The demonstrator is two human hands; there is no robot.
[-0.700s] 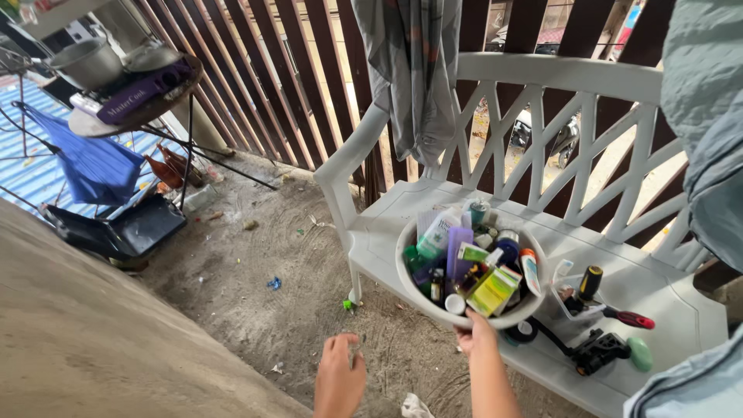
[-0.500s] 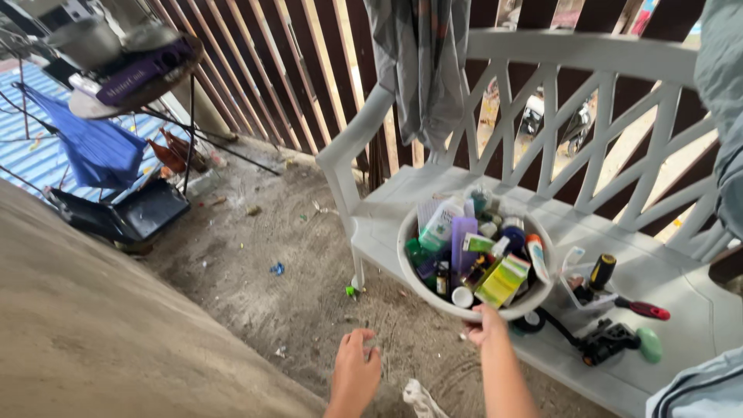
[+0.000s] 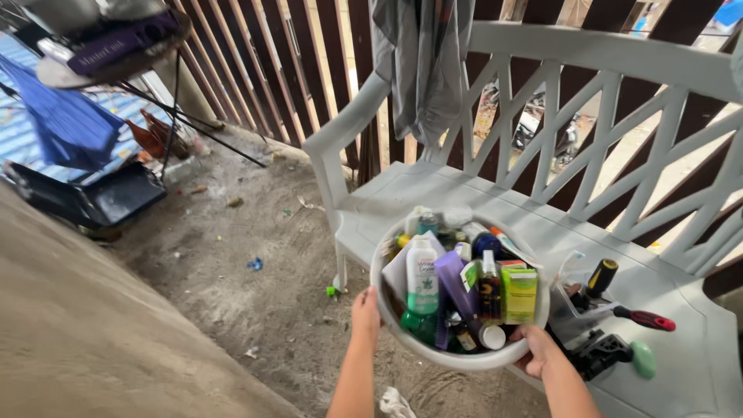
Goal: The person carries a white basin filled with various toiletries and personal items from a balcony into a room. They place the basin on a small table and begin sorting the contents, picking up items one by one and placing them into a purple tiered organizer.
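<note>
I hold a white round bowl point(image 3: 464, 358) in both hands, over the front edge of a white plastic bench point(image 3: 402, 193). My left hand point(image 3: 365, 310) grips the bowl's left rim and my right hand point(image 3: 539, 350) grips its near right rim. The bowl is crammed with several bottles, tubes and boxes: a white and green bottle point(image 3: 422, 279), a purple bottle point(image 3: 455, 280), a green box point(image 3: 519, 292).
On the bench seat to the right lie a clear tub point(image 3: 576, 306), a red-handled tool point(image 3: 642, 317), a black clamp-like tool point(image 3: 600, 352) and a green oval point(image 3: 641, 358). A grey cloth point(image 3: 422, 62) hangs over the bench back. Dirt floor with litter at left; a blue cloth point(image 3: 66, 124) and a black tray point(image 3: 85, 201) far left.
My left hand has risen from beside the floor and taken the bowl's left rim. The bowl has tilted toward me and shifted slightly left. My right hand has slid to the right rim.
</note>
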